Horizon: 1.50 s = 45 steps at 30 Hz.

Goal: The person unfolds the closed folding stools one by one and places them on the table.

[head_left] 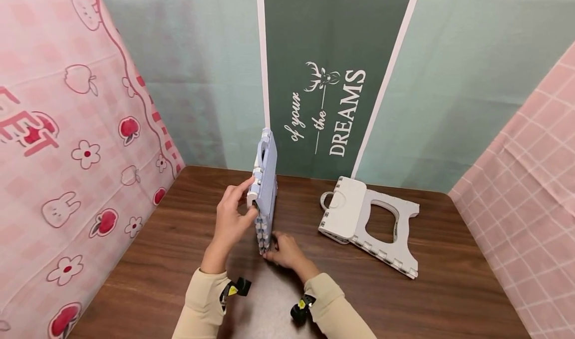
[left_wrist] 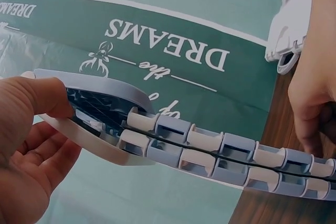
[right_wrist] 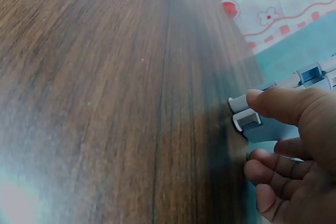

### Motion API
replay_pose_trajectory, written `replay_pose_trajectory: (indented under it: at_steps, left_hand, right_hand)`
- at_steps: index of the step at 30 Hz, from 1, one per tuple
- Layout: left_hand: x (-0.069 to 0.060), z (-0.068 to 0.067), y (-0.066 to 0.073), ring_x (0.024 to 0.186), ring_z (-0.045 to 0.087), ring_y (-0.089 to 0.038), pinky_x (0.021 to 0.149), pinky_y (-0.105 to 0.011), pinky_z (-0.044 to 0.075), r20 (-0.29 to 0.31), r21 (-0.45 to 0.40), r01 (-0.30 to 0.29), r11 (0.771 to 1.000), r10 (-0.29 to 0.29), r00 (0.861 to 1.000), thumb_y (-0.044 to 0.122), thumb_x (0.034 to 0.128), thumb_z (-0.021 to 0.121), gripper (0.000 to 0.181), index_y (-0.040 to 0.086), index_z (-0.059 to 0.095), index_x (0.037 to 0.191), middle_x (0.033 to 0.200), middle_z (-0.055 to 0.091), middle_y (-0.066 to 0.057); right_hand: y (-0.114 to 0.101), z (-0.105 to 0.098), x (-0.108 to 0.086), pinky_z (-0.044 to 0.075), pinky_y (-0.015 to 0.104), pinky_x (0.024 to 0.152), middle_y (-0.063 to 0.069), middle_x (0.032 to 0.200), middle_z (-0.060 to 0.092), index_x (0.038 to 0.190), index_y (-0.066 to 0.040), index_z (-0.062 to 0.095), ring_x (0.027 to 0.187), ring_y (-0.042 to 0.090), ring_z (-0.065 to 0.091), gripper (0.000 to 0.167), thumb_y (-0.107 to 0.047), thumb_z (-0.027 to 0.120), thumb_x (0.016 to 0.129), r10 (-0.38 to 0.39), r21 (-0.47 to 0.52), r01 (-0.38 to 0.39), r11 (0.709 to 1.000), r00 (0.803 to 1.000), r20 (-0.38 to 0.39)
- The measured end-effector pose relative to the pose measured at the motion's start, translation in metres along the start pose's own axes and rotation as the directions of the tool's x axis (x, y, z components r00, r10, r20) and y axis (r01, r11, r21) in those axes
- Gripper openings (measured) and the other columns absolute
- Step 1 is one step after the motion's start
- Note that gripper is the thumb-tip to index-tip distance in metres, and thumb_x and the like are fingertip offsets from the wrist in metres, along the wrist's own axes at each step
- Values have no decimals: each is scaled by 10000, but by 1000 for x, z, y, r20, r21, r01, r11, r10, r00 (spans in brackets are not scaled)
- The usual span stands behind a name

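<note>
A light-blue and white folding step stool (head_left: 269, 179) stands upright and folded flat on the table, its hinged edge facing me. High on its near edge, my left hand (head_left: 230, 221) grips the top end, thumb on one side and fingers on the other. The left wrist view shows that thumb pressed into the gap between the two halves of the stool's top (left_wrist: 94, 80). Down at the bottom corner, my right hand (head_left: 287, 251) pinches the stool's lower hinged end (right_wrist: 247, 116) between thumb and index finger; the other fingers are curled.
A second folding step stool (head_left: 343, 206), white, lies folded on the right of the wooden table (head_left: 179, 219). Green cloth (head_left: 197, 79) with printed words hangs at the back. Pink patterned cloths hang at the left (head_left: 103, 189) and right (head_left: 530, 179).
</note>
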<state>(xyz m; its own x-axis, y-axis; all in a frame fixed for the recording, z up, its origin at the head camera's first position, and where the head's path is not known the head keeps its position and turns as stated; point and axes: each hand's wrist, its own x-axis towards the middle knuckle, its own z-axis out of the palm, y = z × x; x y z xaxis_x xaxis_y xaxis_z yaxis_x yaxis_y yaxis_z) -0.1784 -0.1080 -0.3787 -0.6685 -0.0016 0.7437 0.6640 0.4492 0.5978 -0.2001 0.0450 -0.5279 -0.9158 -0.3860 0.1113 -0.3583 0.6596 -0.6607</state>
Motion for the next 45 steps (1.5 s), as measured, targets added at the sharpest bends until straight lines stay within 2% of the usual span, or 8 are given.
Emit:
replay_pose_trajectory:
  at_steps: [3, 8, 21, 26, 32, 38, 42, 45]
  left_hand:
    - [-4, 6, -15, 789, 577, -269, 679, -416, 522, 2, -6, 0, 1000, 0, 1000, -265, 566, 587, 690, -41, 578, 1218, 887, 511, -189]
    - [-5, 4, -21, 808, 563, -189, 696, -391, 525, 7, -9, 9, 1000, -9, 1000, -212, 601, 587, 708, 48, 577, 1260, 913, 514, -124]
    - [-5, 6, -22, 848, 582, -226, 714, -402, 522, 50, -23, 25, 999, -24, 998, -226, 600, 593, 731, 51, 560, 1276, 938, 512, -143]
    - [-3, 7, -12, 807, 575, -293, 687, -461, 511, 43, -22, 17, 1000, -16, 999, -270, 570, 581, 699, -44, 560, 1231, 908, 499, -209]
    - [3, -1, 17, 790, 570, -288, 695, -409, 516, 37, -9, 6, 1000, -6, 999, -268, 580, 561, 632, -98, 561, 1189, 887, 500, -215]
    - [2, -1, 16, 782, 565, -277, 685, -407, 519, 33, -9, -7, 1000, 7, 999, -258, 576, 560, 639, -84, 561, 1191, 883, 497, -195]
    - [2, 0, 15, 784, 567, -266, 681, -423, 519, 36, -19, -4, 1000, 5, 999, -255, 575, 558, 633, -86, 558, 1185, 881, 495, -185]
    - [2, 0, 16, 790, 573, -278, 680, -449, 516, 47, -35, -2, 999, 3, 999, -265, 578, 558, 630, -91, 557, 1184, 882, 495, -205]
  right_hand:
    - [0, -3, -3, 463, 374, 753, 116, 874, 611, 1204, 72, 529, 823, 250, 566, 665, -251, 791, 686, -11, 2, 11, 1000, 1000, -13]
    - [-2, -9, -4, 434, 425, 851, 189, 1084, 562, 1261, 75, 479, 975, 313, 538, 717, -248, 786, 700, -31, 26, 31, 999, 999, -10]
    - [-8, -24, 11, 448, 404, 849, 166, 1133, 561, 1264, 41, 499, 1006, 292, 554, 657, -243, 770, 737, -134, -14, 134, 991, 989, -67]
    - [-13, -24, 16, 469, 364, 783, 112, 1031, 569, 1129, 16, 562, 904, 280, 575, 521, -242, 772, 728, -225, -9, 226, 974, 966, -127]
    - [-12, -20, 20, 484, 382, 779, 83, 987, 563, 1076, 3, 559, 889, 247, 573, 447, -120, 772, 702, -259, 162, 292, 943, 946, -196]
    - [-9, -13, 19, 457, 472, 851, 156, 1015, 627, 1087, 31, 496, 971, 268, 584, 485, 48, 750, 674, -201, 397, 282, 873, 951, -234]
    - [-21, -21, 13, 441, 552, 819, 234, 962, 615, 1020, 70, 465, 924, 356, 580, 441, 117, 707, 654, -225, 465, 339, 818, 932, -283]
    - [-30, -28, 9, 448, 560, 788, 221, 900, 607, 953, 69, 458, 864, 335, 577, 393, 127, 685, 637, -232, 474, 356, 805, 925, -300]
